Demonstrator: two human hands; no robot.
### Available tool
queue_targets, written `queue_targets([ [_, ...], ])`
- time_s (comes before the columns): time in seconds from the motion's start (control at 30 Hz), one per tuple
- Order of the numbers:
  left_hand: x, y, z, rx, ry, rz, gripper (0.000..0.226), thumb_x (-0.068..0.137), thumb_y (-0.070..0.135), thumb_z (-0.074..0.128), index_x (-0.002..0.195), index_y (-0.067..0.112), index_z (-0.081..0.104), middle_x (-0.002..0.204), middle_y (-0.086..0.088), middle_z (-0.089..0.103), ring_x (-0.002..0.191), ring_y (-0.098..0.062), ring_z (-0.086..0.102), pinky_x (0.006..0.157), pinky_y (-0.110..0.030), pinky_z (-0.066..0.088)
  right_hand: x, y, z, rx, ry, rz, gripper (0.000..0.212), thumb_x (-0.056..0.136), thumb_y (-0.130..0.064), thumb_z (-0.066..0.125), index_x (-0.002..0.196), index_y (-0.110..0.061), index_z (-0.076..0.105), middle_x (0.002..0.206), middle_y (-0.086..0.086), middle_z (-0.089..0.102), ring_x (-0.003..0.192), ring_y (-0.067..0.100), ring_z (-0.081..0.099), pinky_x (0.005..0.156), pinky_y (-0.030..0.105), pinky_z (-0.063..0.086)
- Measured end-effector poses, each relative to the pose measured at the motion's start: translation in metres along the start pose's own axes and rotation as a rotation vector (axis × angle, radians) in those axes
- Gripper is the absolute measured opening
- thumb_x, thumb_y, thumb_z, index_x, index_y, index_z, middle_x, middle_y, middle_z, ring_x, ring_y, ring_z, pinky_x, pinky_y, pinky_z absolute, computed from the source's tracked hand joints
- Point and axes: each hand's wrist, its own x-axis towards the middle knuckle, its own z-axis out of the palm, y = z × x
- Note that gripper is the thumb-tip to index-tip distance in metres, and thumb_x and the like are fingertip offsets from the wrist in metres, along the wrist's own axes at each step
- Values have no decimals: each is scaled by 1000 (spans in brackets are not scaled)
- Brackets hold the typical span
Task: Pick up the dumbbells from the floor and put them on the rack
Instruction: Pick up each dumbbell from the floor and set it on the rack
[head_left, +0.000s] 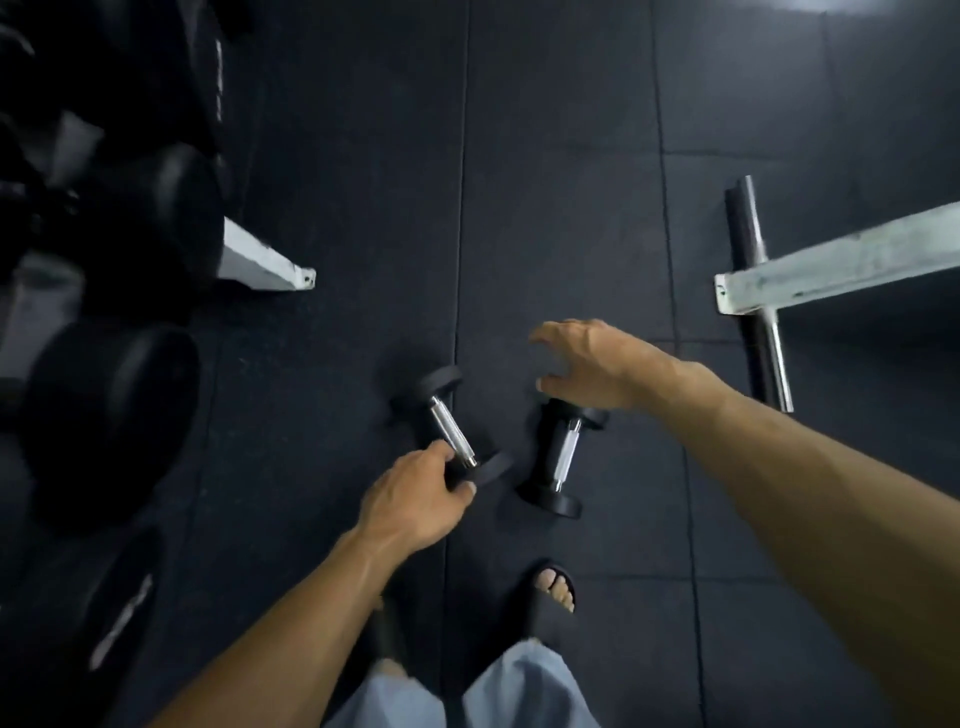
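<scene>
Two small black dumbbells with chrome handles lie on the dark rubber floor in front of my feet. My left hand (415, 493) curls around the near end of the left dumbbell (448, 423), thumb and fingers pinching its lower head and handle end. The right dumbbell (563, 457) lies a little to the right, tilted, untouched. My right hand (592, 364) hovers just above its far head, fingers spread and bent. The dumbbell rack (260, 260) with large black dumbbells stands at the left edge.
A white bench foot with a steel crossbar (763, 312) lies on the floor to the right. Large black dumbbells (114, 410) fill the rack at left. My sandalled foot (553, 592) stands just behind the right dumbbell. Dark floor mats stretch ahead.
</scene>
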Motion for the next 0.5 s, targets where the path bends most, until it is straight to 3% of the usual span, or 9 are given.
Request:
queue_targets([
  [0.3,151,-74,68,-238,46,-149,37,89,43,61,120,22,62,121,-7,61,114,-25,58,97,-37,47,157,-2,109,19,-46,-112,63,84,-33,66,141,-20,43,136,10,55,123,31,53,99,41,46],
  [0.5,246,-111,130,-209,58,-255,49,84,57,56,120,23,60,124,-7,59,116,-28,57,93,-37,46,263,4,171,-18,-49,-224,74,77,-38,75,140,-16,43,134,14,53,121,33,53,99,39,45],
])
